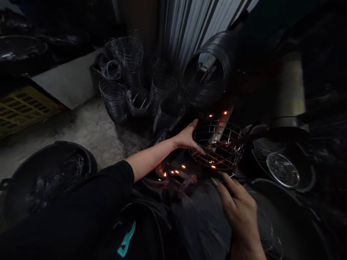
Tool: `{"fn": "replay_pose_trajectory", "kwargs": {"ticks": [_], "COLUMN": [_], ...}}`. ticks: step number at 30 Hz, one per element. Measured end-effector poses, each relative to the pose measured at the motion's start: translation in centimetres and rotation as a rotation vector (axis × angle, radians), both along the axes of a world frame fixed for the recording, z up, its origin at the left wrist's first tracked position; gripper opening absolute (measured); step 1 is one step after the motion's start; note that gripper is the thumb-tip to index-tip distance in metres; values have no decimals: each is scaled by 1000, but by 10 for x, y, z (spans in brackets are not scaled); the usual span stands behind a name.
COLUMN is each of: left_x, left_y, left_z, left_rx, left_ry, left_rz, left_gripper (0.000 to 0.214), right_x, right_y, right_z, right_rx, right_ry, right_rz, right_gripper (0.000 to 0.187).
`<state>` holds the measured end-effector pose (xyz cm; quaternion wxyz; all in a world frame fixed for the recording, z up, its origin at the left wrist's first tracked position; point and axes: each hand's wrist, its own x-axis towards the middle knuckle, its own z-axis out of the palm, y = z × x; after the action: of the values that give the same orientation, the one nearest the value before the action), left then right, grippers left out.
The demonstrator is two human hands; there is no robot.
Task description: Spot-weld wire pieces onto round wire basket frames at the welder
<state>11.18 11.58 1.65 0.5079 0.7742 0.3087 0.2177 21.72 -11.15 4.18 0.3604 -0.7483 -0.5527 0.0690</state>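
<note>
A round wire basket (217, 134), made of thin metal rings and crosswise wires, sits right of centre. My left hand (187, 137) grips its left side, thumb and fingers spread along the wires. Just below the basket's near edge is my right hand (240, 206), its fingers stretched out and slightly apart; I see nothing held in it. Bright orange sparks (176, 171) glow beneath and around the basket. A pale metal bar or tube (221, 124) shows behind and through the wires. A dark arm-like piece (249, 137) reaches the basket from the right.
Stacks of wire rings (114, 99) stand at the back, beside a large wire coil (207, 68). Dark tubs hold wire at left (90, 153) and right (311, 173). A yellow crate (24, 106) lies far left. A thick pale cylinder (290, 86) rises at right.
</note>
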Motion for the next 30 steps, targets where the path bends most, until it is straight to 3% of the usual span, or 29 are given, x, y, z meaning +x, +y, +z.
{"fn": "replay_pose_trajectory", "kwargs": {"ticks": [3, 5, 9, 13, 15, 19, 23, 26, 30], "left_x": [-12, -23, -54, -73, -73, -66, -57, -48, -38], "left_y": [3, 0, -26, -60, -69, -70, -65, -63, -59], "left_z": [-30, -33, 0, 28, 30, 26, 28, 30, 33], "left_rx": [-291, -298, 50, 310, 367, 382, 367, 369, 360], "left_ry": [-182, -236, -152, -9, 36, 69, 65, 57, 45], "left_rz": [42, 84, 1, -78, -66, -59, -37, -49, -33], "left_gripper": [125, 116, 108, 97, 92, 97, 96, 96, 96], "right_x": [-12, -22, -38, -40, -40, -43, -36, -23, -8], "right_y": [-3, -1, 12, 31, 35, 28, 19, 19, 24], "right_z": [17, 32, 59, 62, 58, 49, 38, 31, 28], "right_rx": [4, 23, -78, -311, -388, -455, -245, -37, 83], "right_ry": [-149, -205, -14, 177, 47, -525, -725, -713, -651], "right_rz": [93, 182, 362, 333, 257, 221, 261, 260, 274], "right_gripper": [33, 30, 24, 29, 30, 28, 30, 32, 30]}}
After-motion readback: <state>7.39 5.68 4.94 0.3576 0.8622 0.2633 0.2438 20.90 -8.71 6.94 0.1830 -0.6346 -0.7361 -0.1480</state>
